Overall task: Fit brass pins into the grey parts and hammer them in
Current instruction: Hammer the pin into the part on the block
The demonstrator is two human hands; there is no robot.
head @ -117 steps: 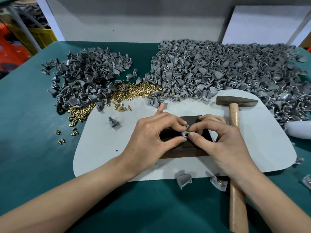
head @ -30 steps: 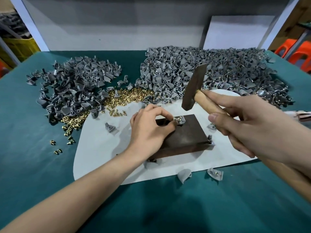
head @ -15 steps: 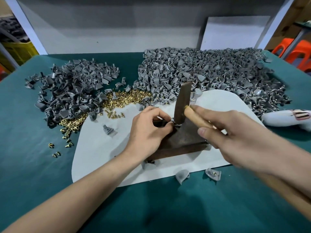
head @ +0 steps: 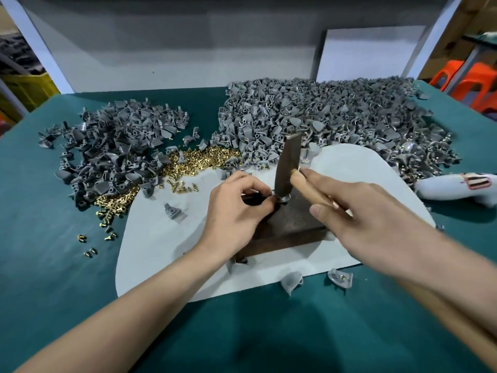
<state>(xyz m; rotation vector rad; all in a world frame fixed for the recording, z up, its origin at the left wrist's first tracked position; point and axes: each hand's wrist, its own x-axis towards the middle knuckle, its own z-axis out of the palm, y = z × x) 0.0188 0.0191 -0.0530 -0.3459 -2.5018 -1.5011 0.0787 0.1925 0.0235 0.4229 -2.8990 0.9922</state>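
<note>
Two heaps of grey parts crowd the far half of the green counter [head: 53,265], the right heap [head: 336,117] much the larger, the left heap [head: 115,157] smaller, with a spill of brass pins [head: 207,158] between them. Nearer, a white mat [head: 156,243] carries a dark block [head: 295,224] that serves as the anvil. The hammer [head: 289,162] stands head-down on it, its face touching the part [head: 282,198] at the block's far left corner. The right grip [head: 363,219] is clenched round the wooden handle close under the head. The left grip [head: 236,211] pinches the part from the left, fingertips just beside the hammer face. The pin is hidden under the head, so whether it sits flush cannot be told.

The step likely calls for short, square blows with the head kept upright and the pinching fingers low and to the side. The part lies near the block's corner, so a glancing hit could skip it off.

Open mat left of the block and bare counter toward the person give room to work. The right heap laps the mat's far edge just behind the hammer, a white object [head: 454,188] lies to the right, and loose parts [head: 291,281] sit at the mat's near edge. A straight lift looks safer than a backswing.
</note>
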